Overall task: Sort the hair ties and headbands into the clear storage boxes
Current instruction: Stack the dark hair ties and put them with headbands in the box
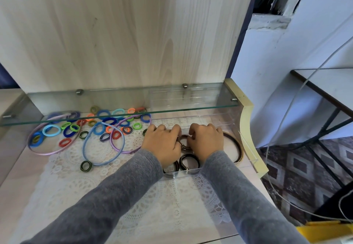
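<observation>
Brown ring (183, 145) pinched: left hand (162, 142), right hand (206, 141).

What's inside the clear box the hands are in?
One dark ring, pinched between the left hand and right hand; two more dark rings near the front wall of the clear box; a brown hoop along its right side. Anything beneath the hands is covered.

Home, likely: wood-grain unit (114, 33) behind glass shelf (114, 103), lace mat (114, 196) below shelf, patterned carpet (298, 167) right of shelf
</observation>
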`<state>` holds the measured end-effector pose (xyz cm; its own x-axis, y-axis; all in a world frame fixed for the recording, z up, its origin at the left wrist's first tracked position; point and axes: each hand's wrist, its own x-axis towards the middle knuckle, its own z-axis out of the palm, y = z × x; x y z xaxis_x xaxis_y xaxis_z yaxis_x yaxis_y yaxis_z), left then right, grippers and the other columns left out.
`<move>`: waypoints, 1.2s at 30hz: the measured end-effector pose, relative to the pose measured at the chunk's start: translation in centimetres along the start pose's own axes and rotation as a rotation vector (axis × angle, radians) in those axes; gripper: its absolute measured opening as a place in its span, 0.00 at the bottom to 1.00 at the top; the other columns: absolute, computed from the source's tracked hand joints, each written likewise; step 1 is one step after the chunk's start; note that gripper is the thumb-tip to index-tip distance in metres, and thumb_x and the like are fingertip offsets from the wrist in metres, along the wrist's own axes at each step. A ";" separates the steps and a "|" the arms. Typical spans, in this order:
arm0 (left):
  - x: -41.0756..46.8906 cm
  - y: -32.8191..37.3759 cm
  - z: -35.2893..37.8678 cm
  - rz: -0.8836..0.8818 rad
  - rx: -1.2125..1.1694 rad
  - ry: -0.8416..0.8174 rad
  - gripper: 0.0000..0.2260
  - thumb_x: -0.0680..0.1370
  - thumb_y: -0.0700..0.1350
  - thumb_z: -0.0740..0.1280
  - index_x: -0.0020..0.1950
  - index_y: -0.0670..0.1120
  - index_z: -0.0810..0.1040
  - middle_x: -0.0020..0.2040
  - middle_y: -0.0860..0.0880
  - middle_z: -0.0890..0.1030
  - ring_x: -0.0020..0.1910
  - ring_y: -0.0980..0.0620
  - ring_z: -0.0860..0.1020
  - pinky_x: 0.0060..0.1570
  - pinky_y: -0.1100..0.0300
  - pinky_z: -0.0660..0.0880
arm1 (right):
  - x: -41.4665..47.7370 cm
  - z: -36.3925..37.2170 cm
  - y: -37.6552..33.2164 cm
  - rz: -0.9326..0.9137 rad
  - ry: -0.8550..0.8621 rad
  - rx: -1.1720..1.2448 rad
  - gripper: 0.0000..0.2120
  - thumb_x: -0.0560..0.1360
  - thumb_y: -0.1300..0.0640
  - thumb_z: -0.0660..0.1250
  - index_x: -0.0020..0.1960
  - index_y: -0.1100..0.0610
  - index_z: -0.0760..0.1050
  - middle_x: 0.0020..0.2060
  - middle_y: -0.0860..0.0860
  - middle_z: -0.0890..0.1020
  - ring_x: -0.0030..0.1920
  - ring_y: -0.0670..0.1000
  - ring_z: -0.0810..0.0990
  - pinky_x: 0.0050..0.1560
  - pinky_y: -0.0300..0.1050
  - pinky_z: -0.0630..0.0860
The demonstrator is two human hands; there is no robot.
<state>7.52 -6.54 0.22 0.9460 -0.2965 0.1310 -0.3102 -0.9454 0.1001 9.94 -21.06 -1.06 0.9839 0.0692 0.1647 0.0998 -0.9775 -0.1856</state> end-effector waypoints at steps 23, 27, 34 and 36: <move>0.1 0.4 -0.2 -0.009 0.056 0.006 0.10 0.76 0.46 0.54 0.57 0.50 0.65 0.46 0.52 0.80 0.50 0.49 0.72 0.53 0.51 0.62 | -0.6 -2.1 1.8 -0.102 -0.145 0.021 0.15 0.74 0.59 0.58 0.53 0.46 0.80 0.56 0.48 0.75 0.60 0.53 0.68 0.60 0.51 0.65; 0.1 0.4 0.0 -0.012 0.075 0.007 0.11 0.76 0.47 0.54 0.57 0.49 0.65 0.48 0.52 0.80 0.51 0.48 0.73 0.53 0.50 0.62 | -0.6 -2.2 1.4 -0.095 -0.144 -0.010 0.14 0.75 0.58 0.59 0.54 0.47 0.79 0.57 0.49 0.74 0.61 0.54 0.67 0.61 0.51 0.64; 0.2 0.5 0.0 -0.024 0.064 0.005 0.10 0.76 0.47 0.55 0.56 0.50 0.65 0.47 0.52 0.81 0.51 0.48 0.73 0.53 0.51 0.62 | -0.8 -2.1 1.1 -0.093 -0.139 -0.044 0.14 0.74 0.58 0.59 0.54 0.47 0.78 0.57 0.49 0.73 0.61 0.54 0.67 0.60 0.51 0.63; 0.2 0.5 0.1 -0.020 0.079 0.005 0.10 0.76 0.47 0.55 0.57 0.49 0.65 0.49 0.51 0.81 0.51 0.48 0.73 0.53 0.51 0.62 | -0.9 -2.1 1.1 -0.097 -0.143 -0.048 0.14 0.74 0.58 0.59 0.54 0.47 0.78 0.57 0.49 0.73 0.60 0.54 0.67 0.59 0.50 0.63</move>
<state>7.53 -7.05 0.23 0.9516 -0.2765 0.1343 -0.2822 -0.9590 0.0247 8.90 -22.62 0.65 0.9813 0.1884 0.0393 0.1920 -0.9729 -0.1289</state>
